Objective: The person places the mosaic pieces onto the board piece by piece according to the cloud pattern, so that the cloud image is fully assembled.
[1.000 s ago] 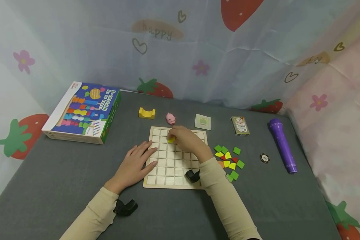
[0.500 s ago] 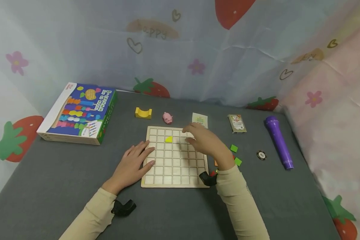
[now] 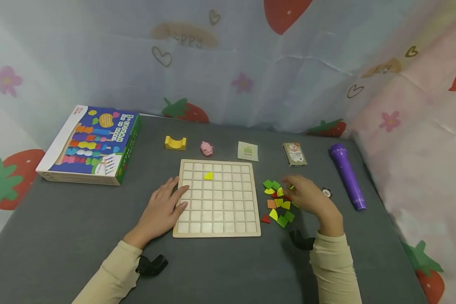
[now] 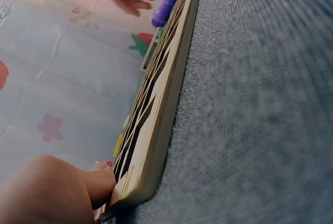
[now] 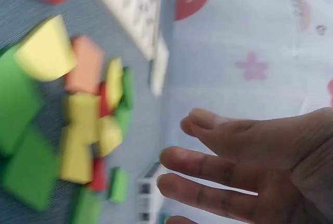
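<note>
A wooden grid board lies on the grey cloth, with one yellow piece in a cell near its far side. My left hand rests along the board's left edge, fingers extended, thumb over the rim. To the board's right, my right hand hovers above the far right part of a loose pile. Its fingers are apart and hold nothing in the right wrist view. The pile has green squares, yellow rounded pieces, red triangles and an orange square. The hand hides some of them.
Behind the board sit a yellow curved block, a pink pig figure and a small card. A playing-card box, a round chip and a purple tube lie right. A game box occupies the far left.
My right hand has let go of the yellow piece on the board and moved right to the pile. My left hand stays on the board's edge. The head view has shifted slightly.
</note>
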Action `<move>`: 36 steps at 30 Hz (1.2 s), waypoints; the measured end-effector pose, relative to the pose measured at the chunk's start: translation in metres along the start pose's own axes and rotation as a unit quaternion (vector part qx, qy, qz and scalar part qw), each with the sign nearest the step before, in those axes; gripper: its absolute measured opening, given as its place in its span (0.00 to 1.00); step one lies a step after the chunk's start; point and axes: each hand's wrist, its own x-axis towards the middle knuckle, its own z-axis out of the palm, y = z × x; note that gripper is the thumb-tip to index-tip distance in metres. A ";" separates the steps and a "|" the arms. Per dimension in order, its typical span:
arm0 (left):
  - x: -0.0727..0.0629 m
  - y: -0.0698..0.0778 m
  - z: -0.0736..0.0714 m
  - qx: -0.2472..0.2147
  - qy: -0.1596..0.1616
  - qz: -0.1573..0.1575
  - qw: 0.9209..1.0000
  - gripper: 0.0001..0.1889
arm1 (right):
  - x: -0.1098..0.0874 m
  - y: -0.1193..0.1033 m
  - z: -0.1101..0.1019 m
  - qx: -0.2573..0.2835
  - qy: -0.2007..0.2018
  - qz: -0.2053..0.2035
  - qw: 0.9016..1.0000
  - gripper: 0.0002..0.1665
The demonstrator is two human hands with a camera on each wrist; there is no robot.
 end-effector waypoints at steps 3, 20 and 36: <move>-0.001 -0.001 -0.001 0.005 -0.002 0.005 1.000 0.25 | 0.001 0.011 0.008 -0.002 -0.006 0.009 1.000 0.19; 0.000 0.002 -0.004 -0.029 -0.007 -0.003 1.000 0.19 | 0.004 0.024 0.016 -0.009 0.000 0.049 0.999 0.15; 0.001 0.001 -0.003 -0.002 0.006 0.017 1.000 0.26 | 0.002 0.018 0.037 0.001 -0.028 -0.014 1.000 0.16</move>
